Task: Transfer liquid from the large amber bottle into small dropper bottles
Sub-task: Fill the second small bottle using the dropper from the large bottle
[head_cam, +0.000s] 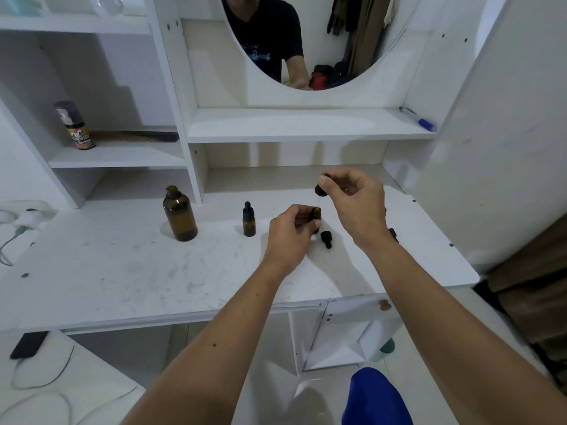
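The large amber bottle stands uncapped on the white desk, left of centre. A small amber dropper bottle with its black cap on stands to its right. My left hand grips another small amber bottle, open at the top and mostly hidden by my fingers. Just above it, my right hand pinches a black dropper cap by its bulb, with the glass tube pointing down toward the bottle's mouth. A loose black dropper cap lies on the desk beside my left hand.
A spray can stands on the left shelf and a blue marker lies on the middle shelf under a round mirror. A dark small item peeks out behind my right wrist. A power strip sits at the desk's left edge.
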